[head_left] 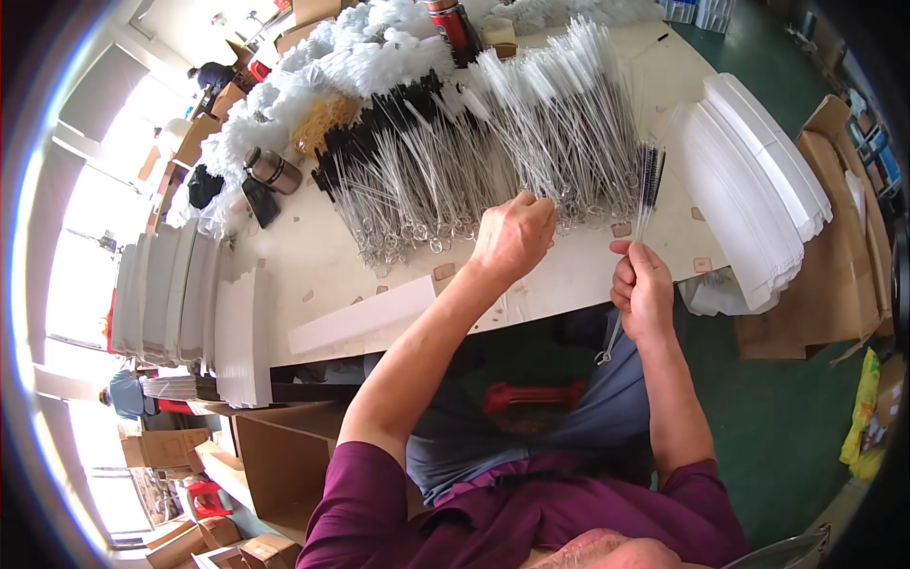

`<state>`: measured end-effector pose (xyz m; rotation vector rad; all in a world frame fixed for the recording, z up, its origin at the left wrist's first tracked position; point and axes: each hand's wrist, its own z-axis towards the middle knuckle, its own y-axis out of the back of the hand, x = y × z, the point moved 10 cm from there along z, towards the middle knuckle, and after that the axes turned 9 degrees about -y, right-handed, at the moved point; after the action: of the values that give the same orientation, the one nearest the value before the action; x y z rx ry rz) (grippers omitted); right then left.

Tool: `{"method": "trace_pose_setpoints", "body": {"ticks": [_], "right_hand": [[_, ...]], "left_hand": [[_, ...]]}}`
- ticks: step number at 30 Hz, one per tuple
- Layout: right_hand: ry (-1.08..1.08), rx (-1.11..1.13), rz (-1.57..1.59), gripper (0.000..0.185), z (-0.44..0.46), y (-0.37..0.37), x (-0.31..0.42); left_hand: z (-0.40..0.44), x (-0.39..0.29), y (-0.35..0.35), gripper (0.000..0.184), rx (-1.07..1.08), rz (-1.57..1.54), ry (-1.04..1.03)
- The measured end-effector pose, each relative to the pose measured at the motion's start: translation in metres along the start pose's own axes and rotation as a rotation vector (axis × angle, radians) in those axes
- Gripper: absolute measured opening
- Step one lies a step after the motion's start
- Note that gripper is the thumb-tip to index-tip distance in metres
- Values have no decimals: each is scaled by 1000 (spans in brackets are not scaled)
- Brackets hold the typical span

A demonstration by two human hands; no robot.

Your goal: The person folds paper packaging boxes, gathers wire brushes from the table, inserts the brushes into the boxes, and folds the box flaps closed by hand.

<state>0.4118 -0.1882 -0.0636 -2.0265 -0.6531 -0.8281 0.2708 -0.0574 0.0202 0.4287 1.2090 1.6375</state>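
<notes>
My right hand (643,289) is closed around the wire handles of a few thin tube brushes (649,185). Their dark bristles point up and away from me, and looped wire ends (604,357) hang below the fist. My left hand (517,232) is closed, its fingers bent together at the near edge of a big pile of wire-handled brushes (569,133); what it pinches is hidden. White-bristled brushes lie on the right of that pile. Black-bristled brushes (408,104) lie on the left, with their ring ends toward me.
White card stacks stand on the table's right (749,190) and left (242,337). A long white box (360,315) lies along the front edge. Behind the brushes are white plastic bags (351,57), a red flask (455,33) and a brown flask (273,171). Cardboard (825,247) leans at right.
</notes>
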Motion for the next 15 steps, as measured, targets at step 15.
{"method": "trace_pose_setpoints", "body": {"ticks": [15], "right_hand": [[62, 327, -80, 33, 37, -99, 36]], "left_hand": [[-3, -26, 67, 7, -122, -410, -23]]}}
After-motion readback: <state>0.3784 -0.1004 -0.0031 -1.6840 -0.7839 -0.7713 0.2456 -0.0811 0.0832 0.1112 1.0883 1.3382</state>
